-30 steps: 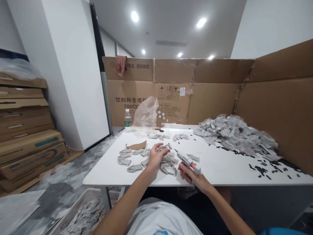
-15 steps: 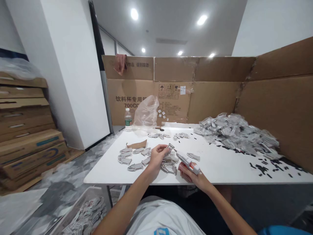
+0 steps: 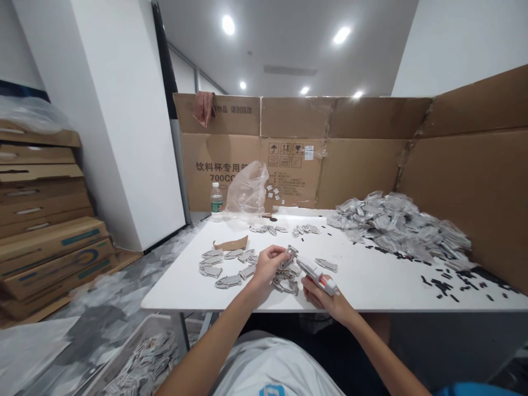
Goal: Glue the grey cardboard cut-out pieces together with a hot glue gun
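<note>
The left hand [image 3: 267, 265] pinches a grey cut-out piece [image 3: 291, 256]. The right hand [image 3: 322, 297] clamps a glue gun [image 3: 317, 276], its long axis slanting up-left, nozzle just beside the piece

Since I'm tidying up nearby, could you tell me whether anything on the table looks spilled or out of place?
Small black pieces lie strewn across the right end of the white table, looking spilled.

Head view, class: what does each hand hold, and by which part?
The left hand pinches a flat grey piece by its lower end; the right hand grips a white-and-orange glue gun around its rear body.
</note>
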Available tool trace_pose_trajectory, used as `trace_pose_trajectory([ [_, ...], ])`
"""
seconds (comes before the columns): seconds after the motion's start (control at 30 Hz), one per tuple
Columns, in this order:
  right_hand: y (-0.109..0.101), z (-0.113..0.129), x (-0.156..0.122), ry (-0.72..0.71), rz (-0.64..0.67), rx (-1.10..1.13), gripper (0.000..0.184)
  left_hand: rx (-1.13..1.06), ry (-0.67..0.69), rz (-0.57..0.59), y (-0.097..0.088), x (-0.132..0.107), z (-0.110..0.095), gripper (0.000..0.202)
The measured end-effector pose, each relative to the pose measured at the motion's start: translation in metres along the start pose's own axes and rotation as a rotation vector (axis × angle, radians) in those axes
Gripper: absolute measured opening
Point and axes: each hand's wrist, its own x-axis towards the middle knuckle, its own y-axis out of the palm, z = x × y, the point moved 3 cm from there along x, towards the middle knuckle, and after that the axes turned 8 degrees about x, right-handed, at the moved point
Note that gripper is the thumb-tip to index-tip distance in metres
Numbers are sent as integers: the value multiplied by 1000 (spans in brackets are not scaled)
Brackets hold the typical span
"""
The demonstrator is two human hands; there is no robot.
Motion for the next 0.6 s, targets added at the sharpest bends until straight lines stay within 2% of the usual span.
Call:
trace_pose_trajectory([
  [0.33,0,0,1,7,-7,-24,64,4,-8,-4,0,1,0,23],
  [0.6,4,12,2,-15,11,-116,66,47,-13,-11,-1,3,3,24],
])
